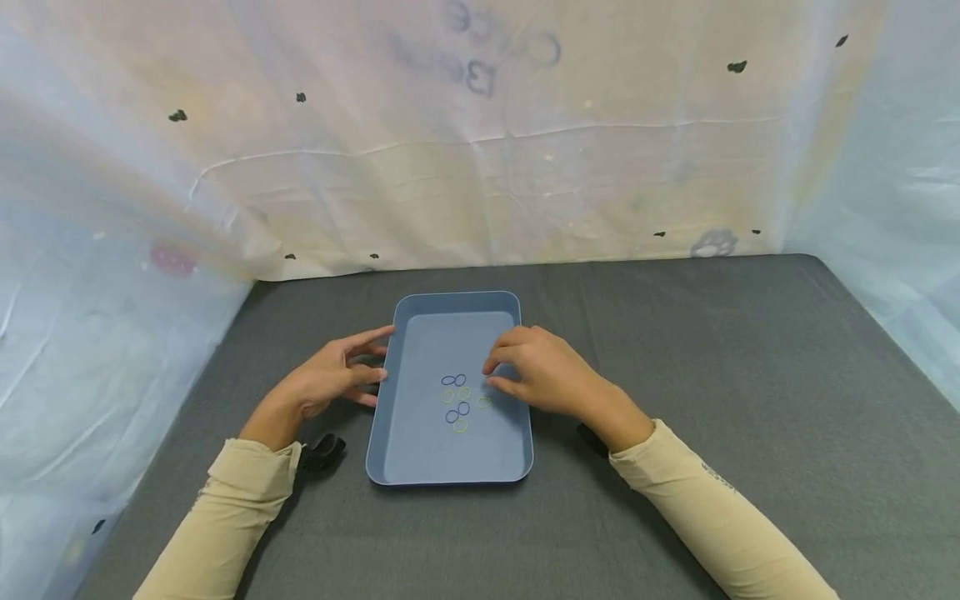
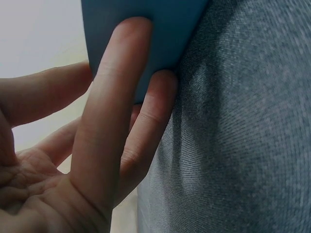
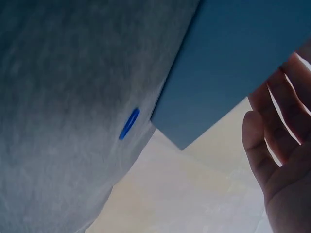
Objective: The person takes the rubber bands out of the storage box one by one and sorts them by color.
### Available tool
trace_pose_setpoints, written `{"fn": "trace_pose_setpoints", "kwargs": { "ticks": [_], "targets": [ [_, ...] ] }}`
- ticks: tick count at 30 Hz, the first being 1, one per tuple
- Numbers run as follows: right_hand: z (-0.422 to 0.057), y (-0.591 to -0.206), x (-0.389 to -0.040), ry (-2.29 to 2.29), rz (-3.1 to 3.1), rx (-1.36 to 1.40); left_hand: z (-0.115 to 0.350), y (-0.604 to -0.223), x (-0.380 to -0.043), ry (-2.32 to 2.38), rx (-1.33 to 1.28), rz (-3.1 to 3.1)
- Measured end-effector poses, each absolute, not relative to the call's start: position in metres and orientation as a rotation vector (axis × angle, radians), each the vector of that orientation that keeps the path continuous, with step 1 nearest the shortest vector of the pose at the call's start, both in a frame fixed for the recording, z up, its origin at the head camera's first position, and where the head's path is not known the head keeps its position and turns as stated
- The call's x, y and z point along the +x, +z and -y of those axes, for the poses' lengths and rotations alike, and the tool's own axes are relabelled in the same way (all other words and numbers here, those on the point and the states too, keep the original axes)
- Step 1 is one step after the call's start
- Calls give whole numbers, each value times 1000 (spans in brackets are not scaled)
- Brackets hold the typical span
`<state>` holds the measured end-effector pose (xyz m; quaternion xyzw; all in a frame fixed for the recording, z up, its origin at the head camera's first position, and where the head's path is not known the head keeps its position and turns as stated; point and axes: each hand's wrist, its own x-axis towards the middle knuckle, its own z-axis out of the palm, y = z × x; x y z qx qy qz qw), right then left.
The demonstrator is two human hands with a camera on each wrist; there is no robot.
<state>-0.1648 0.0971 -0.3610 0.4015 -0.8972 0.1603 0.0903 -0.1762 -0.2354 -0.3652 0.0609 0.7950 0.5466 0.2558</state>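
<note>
A blue-grey tray lies on the dark cloth. Several thin rings, dark blue and yellow-green, lie together in its middle. My left hand touches the tray's left wall with spread fingertips; in the left wrist view two fingers rest against the outer wall. Over the tray's right rim hangs my right hand, fingers loosely bent and thumb apart, nothing visible between them. The right wrist view has its thumb beside the tray wall, with the fingertips partly hidden.
One bright blue ring lies on the cloth outside the tray in the right wrist view. The grey cloth covers the table. Pale sheeting hangs behind it and at both sides. A black strap sits at the left wrist.
</note>
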Motion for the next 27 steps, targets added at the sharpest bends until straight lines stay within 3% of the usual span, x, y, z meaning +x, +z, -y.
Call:
{"fn": "trace_pose_setpoints", "kwargs": {
  "ticks": [27],
  "targets": [
    [-63, -373, -165, 447, 2710, 1425, 237, -366, -176, 1481, 174, -2153]
  ]
}}
